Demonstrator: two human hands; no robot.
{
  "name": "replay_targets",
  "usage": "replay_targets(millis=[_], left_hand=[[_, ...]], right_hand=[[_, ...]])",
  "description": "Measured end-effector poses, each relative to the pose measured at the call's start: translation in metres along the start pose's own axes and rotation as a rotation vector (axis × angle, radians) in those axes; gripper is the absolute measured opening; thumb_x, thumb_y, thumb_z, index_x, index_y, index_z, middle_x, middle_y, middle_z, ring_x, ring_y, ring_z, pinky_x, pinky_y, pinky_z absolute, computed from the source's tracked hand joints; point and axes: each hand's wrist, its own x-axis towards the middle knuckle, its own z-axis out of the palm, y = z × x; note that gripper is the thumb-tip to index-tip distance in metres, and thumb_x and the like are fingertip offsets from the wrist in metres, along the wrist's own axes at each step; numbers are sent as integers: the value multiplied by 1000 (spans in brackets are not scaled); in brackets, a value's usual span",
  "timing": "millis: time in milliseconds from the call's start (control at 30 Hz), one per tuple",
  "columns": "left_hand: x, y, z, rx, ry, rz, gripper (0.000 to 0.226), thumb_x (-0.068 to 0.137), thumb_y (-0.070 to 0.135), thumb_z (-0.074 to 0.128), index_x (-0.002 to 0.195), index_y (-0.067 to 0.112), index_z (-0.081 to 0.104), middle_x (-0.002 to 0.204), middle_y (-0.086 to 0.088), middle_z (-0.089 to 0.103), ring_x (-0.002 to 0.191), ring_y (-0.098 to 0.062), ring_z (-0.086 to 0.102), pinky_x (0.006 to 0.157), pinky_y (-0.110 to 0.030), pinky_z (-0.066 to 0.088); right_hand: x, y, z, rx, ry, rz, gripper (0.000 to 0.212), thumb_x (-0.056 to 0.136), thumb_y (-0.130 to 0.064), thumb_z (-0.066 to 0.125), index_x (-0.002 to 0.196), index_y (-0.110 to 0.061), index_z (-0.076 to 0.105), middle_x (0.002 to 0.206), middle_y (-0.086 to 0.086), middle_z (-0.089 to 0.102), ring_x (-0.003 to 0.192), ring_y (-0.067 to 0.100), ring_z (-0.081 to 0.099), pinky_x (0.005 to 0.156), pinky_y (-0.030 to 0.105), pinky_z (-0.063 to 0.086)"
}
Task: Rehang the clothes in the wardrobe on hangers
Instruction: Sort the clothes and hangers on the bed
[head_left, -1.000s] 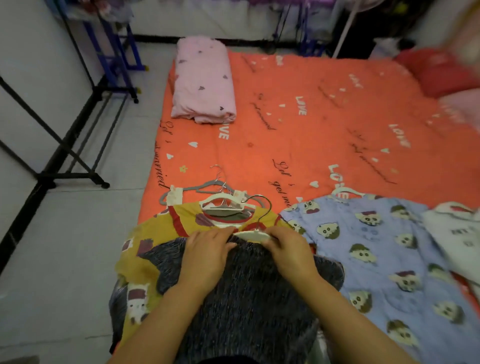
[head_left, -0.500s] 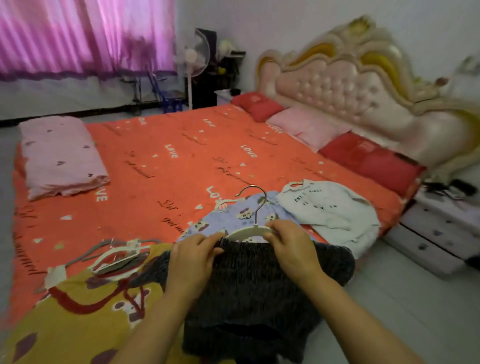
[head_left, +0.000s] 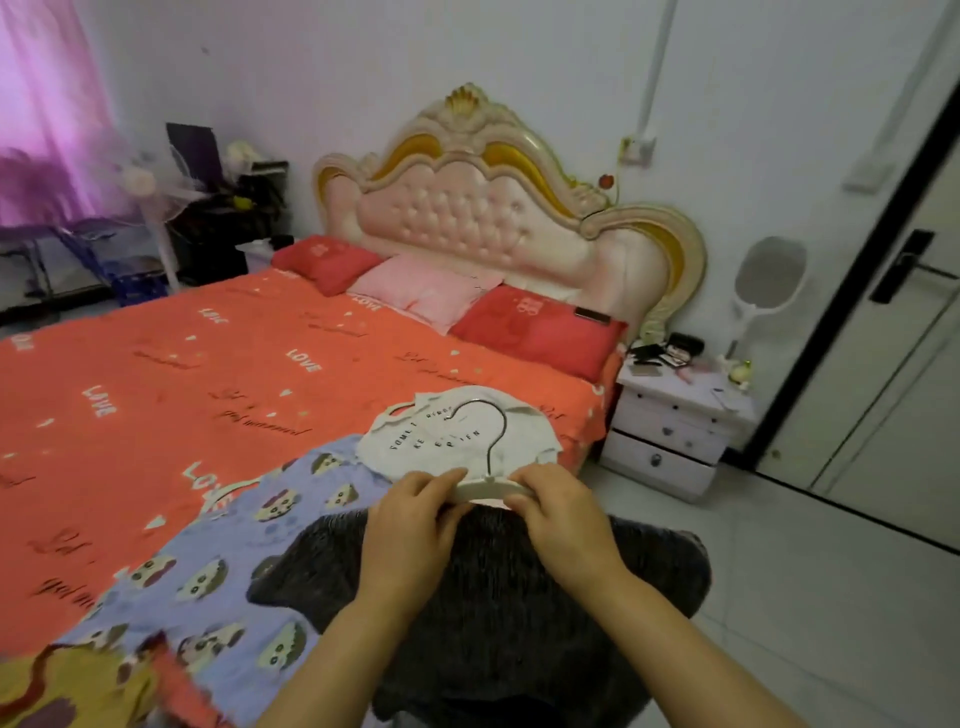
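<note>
Dark top (head_left: 493, 582) rightward now, on hanger (head_left: 488, 487)

Matt plastic hanger (head_left: 491, 487) with metal hook; dark top (head_left: 483, 613) fuzzy cloth.

Soft, even daylight filled the room, glowing magenta through the sheer pink curtain (head_left: 47, 104) at upper left. Motion blur smeared the frame's lower left corner. Wide-angle distortion slanted the black-framed white door (head_left: 883, 374) at right.
</note>
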Motion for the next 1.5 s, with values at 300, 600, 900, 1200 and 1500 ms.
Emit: replay_targets(millis=[300, 600, 900, 1200, 1500], left_hand=[[87, 66, 116, -124, -43, -60, 32, 83, 20, 68, 115, 19, 67, 90, -5, 61, 85, -26, 57, 67, -38, 46], [208, 50, 227, -180, -56, -86, 28, 81, 19, 70, 109, 22, 69, 87, -4, 62, 82, -28, 58, 65, -40, 47], [338, 41, 310, -246, -56, -140, 28, 83, 22, 68, 111, 25, 68, 90, -1, 61, 86, -24, 56, 68, -39, 46], [447, 36, 424, -212, 37, -309, 27, 82, 20, 68, 109, 22, 70, 89, -2, 61, 85, -24, 56, 68, -38, 45], [548, 32, 509, -148, 122, -532, 30, 84, 22, 66, 113, 25, 67, 94, 4, 61, 88, -15, 52, 64, -23, 30]], right_hand=[[55, 127, -60, -35, 115, 93, 19, 87, -20, 63, 105, -17, 67, 99, -2, 62, 95, 18, 56, 87, 39, 44], [165, 249, -58, -303, 113, 142, 21, 89, -30, 60, 107, -21, 65, 97, -3, 62, 93, 18, 55, 78, 30, 33], [301, 327, -74, -346, 110, 143, 18, 85, -24, 66, 102, -16, 68, 94, 1, 66, 91, 24, 57, 77, 36, 38], [441, 446, -70, -262, 15, -27, 19, 82, -17, 70, 100, -10, 69, 90, 6, 67, 86, 28, 59, 78, 43, 47], [581, 535, -65, -209, -102, -233, 19, 75, -10, 77, 92, -6, 70, 82, 11, 67, 75, 35, 61, 69, 47, 49]])
